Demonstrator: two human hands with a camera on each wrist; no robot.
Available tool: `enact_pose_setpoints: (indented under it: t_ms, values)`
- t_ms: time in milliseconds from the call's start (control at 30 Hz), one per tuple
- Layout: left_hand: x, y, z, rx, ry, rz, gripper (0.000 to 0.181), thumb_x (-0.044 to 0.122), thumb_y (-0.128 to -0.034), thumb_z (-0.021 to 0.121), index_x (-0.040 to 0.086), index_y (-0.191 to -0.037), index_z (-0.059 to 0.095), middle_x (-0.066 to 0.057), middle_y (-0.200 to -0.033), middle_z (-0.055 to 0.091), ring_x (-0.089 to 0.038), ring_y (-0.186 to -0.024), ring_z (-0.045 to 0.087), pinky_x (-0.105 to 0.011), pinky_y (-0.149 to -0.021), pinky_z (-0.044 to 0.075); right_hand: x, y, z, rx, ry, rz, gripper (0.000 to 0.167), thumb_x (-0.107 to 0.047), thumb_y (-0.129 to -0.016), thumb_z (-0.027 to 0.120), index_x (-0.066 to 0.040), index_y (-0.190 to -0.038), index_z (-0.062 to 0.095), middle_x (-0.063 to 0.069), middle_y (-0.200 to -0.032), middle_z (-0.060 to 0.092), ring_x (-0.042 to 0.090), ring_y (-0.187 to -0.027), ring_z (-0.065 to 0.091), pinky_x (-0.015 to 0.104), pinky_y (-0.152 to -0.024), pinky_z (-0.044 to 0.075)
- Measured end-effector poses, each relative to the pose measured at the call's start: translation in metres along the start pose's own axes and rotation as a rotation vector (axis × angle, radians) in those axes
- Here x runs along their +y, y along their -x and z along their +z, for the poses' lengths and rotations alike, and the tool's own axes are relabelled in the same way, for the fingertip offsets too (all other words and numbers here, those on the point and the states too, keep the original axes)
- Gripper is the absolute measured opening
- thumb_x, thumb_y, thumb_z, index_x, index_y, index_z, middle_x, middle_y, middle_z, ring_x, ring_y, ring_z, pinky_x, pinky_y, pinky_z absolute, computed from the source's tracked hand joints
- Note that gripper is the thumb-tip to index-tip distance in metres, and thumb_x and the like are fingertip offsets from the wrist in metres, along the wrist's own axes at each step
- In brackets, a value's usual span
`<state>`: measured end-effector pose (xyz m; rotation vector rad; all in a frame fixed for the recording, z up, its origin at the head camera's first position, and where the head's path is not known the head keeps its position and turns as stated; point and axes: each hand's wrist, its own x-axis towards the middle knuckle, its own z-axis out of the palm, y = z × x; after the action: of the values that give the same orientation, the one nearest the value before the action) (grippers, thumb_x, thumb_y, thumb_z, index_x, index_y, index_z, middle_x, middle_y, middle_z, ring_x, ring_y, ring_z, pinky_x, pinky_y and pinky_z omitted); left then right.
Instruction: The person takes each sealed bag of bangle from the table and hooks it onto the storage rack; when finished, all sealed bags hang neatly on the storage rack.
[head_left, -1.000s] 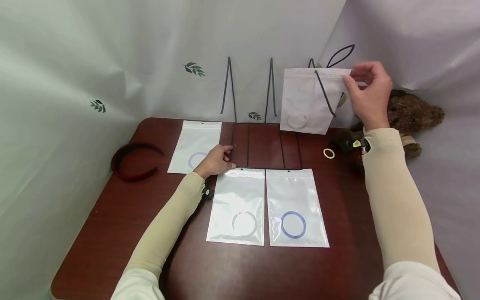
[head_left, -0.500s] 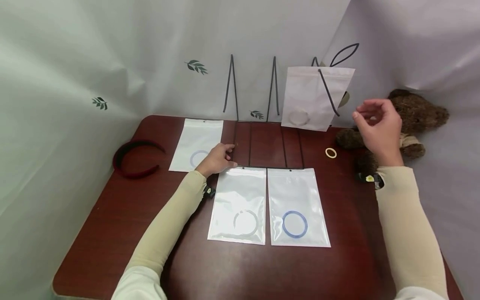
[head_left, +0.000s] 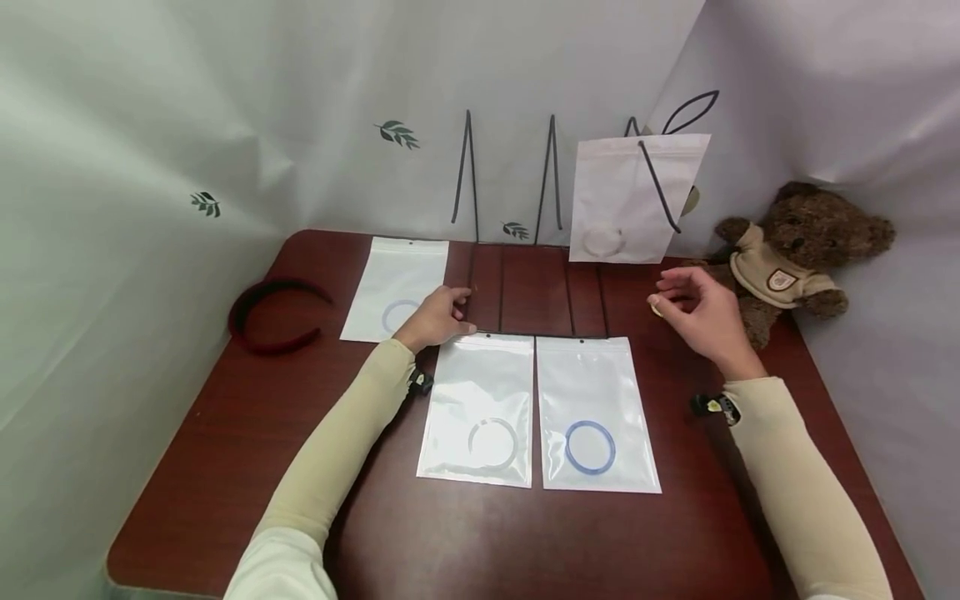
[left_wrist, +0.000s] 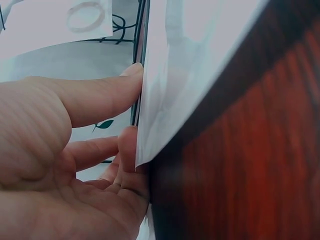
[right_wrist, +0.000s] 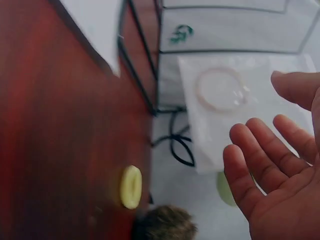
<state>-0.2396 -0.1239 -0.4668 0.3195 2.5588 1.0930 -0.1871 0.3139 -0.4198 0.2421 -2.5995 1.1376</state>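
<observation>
My left hand (head_left: 435, 318) rests at the front left corner of a black wire rack (head_left: 516, 336), its thumb touching the frame beside the top edge of a white zip bag (left_wrist: 170, 100). My right hand (head_left: 701, 317) hovers with thumb and fingers apart over a small yellow ring (right_wrist: 131, 187) on the table, mostly hidden by the fingers in the head view. Behind it, a white zip bag with a pale bangle (head_left: 622, 200) hangs on the rack's rightmost hook. Two bags lie in front: one with a clear bangle (head_left: 480, 392), one with a blue bangle (head_left: 588, 383).
Another bagged bangle (head_left: 397, 279) lies left of the rack. A dark red headband (head_left: 251, 321) is at the table's left. At the back right sits a brown teddy bear (head_left: 795, 246). Two bare hooks, left (head_left: 465, 167) and middle (head_left: 551, 171), rise from the rack against a white sheet.
My right hand has let go of the hanging bag's corner, come down past the teddy bear and moved left over the yellow ring. My left hand stays at the rack corner.
</observation>
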Motion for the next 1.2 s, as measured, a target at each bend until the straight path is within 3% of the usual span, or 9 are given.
enact_pose_setpoints:
  t_ms: [133,233,467,600,767,1000,1200]
  values:
    - [0.002,-0.003,0.001,0.005,-0.022,-0.020,0.080,0.014,-0.0937,0.082,0.005,-0.162,0.041,-0.015,-0.147,0.052,-0.024,-0.114,0.058,-0.042,-0.101,0.050,0.007,0.004,0.013,-0.160,0.041,0.033,0.049,-0.033,-0.098,0.078,-0.006,-0.136,0.065,0.015,-0.125,0.072,0.024,-0.107,0.070,0.032,-0.088,0.057]
    - [0.002,-0.006,0.003,0.002,-0.021,-0.019,0.081,0.015,-0.0932,0.083,0.006,-0.162,0.041,-0.014,-0.146,0.053,-0.023,-0.114,0.059,-0.041,-0.101,0.050,0.013,0.008,0.020,-0.288,0.067,0.068,0.054,-0.038,-0.098,0.077,-0.005,-0.139,0.062,0.016,-0.128,0.070,0.033,-0.111,0.068,0.048,-0.093,0.056]
    - [0.001,-0.006,0.002,-0.024,0.051,-0.002,0.083,0.013,-0.0913,0.084,0.005,-0.162,0.041,-0.014,-0.145,0.054,-0.023,-0.110,0.057,-0.040,-0.099,0.048,0.016,0.016,0.030,-0.505,0.150,0.036,0.053,-0.029,-0.095,0.082,-0.003,-0.138,0.064,0.020,-0.130,0.069,0.034,-0.110,0.067,0.053,-0.093,0.055]
    - [-0.001,-0.005,-0.002,-0.027,0.058,-0.008,0.083,0.012,-0.0914,0.084,0.006,-0.162,0.041,-0.013,-0.146,0.054,-0.023,-0.109,0.057,-0.039,-0.099,0.048,0.015,0.018,0.033,-0.541,0.191,-0.011,0.059,-0.030,-0.088,0.089,-0.003,-0.136,0.067,0.019,-0.128,0.068,0.033,-0.110,0.065,0.052,-0.093,0.055]
    - [-0.001,-0.002,-0.005,-0.036,0.050,-0.012,0.084,0.011,-0.0920,0.083,0.006,-0.163,0.039,-0.013,-0.147,0.053,-0.022,-0.108,0.056,-0.038,-0.098,0.048,0.017,0.020,0.037,-0.586,0.242,-0.045,0.061,-0.031,-0.085,0.091,-0.004,-0.136,0.069,0.013,-0.115,0.066,0.028,-0.103,0.061,0.046,-0.086,0.053]
    - [0.002,-0.001,-0.005,-0.044,0.041,-0.018,0.084,0.011,-0.0922,0.083,0.006,-0.164,0.038,-0.014,-0.149,0.052,-0.023,-0.111,0.057,-0.039,-0.099,0.049,0.019,0.023,0.036,-0.574,0.234,-0.017,0.035,-0.019,-0.091,0.086,-0.011,-0.124,0.076,0.005,-0.097,0.062,0.021,-0.087,0.054,0.037,-0.076,0.046]
    - [0.002,-0.001,-0.005,-0.035,0.046,-0.019,0.084,0.010,-0.0919,0.083,0.007,-0.163,0.039,-0.013,-0.148,0.052,-0.023,-0.111,0.057,-0.039,-0.100,0.048,0.018,0.023,0.034,-0.538,0.183,-0.098,0.014,-0.012,-0.094,0.082,-0.018,-0.106,0.077,0.001,-0.099,0.069,0.018,-0.088,0.058,0.037,-0.079,0.048]
